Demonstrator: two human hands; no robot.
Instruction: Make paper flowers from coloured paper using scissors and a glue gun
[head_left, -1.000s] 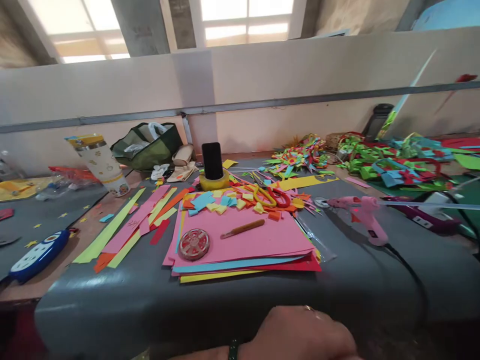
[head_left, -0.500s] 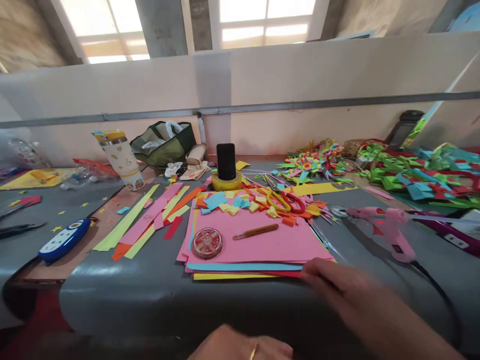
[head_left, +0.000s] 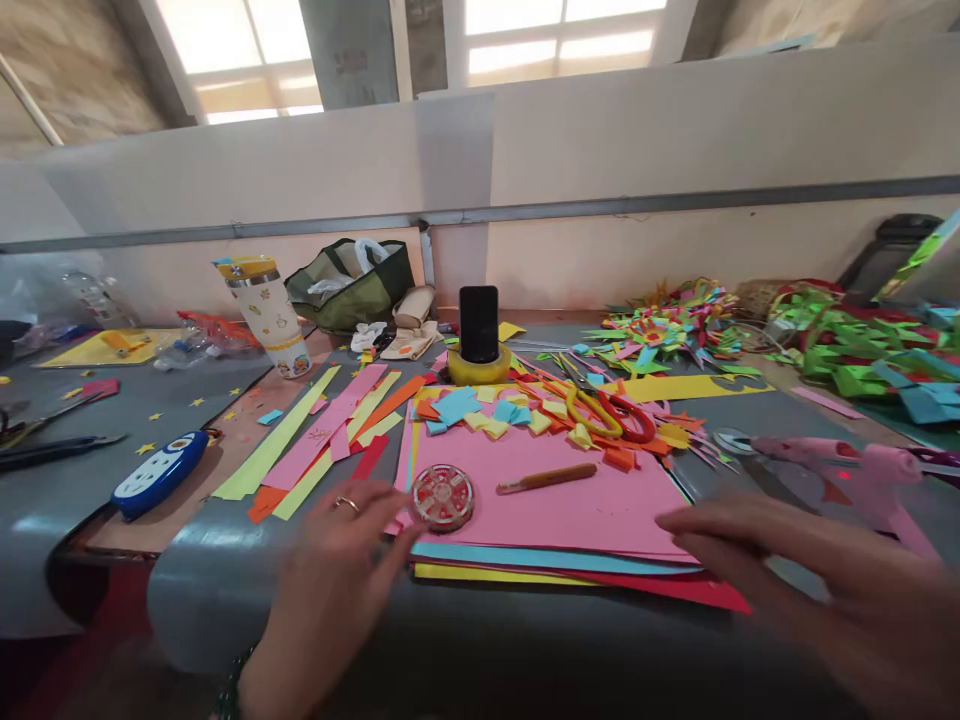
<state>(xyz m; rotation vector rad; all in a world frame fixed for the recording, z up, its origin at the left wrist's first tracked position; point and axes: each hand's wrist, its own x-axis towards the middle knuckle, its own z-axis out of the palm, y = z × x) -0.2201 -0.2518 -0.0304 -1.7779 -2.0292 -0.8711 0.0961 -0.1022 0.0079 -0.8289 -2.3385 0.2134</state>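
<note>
A stack of coloured paper sheets (head_left: 555, 500), pink on top, lies on the grey table (head_left: 525, 640). My left hand (head_left: 337, 560), fingers spread and wearing a ring, reaches the stack's near left corner beside a round red tin (head_left: 442, 497). My right hand (head_left: 817, 590), fingers stretched out and blurred, hovers at the stack's near right corner. Neither hand holds anything. A brown pen-like tool (head_left: 546, 478) rests on the pink sheet. Scissors with yellow and red handles (head_left: 607, 412) lie among small paper scraps behind it.
A pink glue gun (head_left: 847, 470) lies at the right. Long paper strips (head_left: 322, 435) and a blue power strip (head_left: 160, 473) lie at the left. A phone stands in a yellow tape roll (head_left: 478, 345). A tumbler (head_left: 266, 312), a green bag (head_left: 349, 283) and folded-paper heaps (head_left: 847, 345) sit behind.
Both hands have come forward from the table's near edge to the paper stack, left to its left corner, right to its right corner. The camera has shifted so the scene sits further right.
</note>
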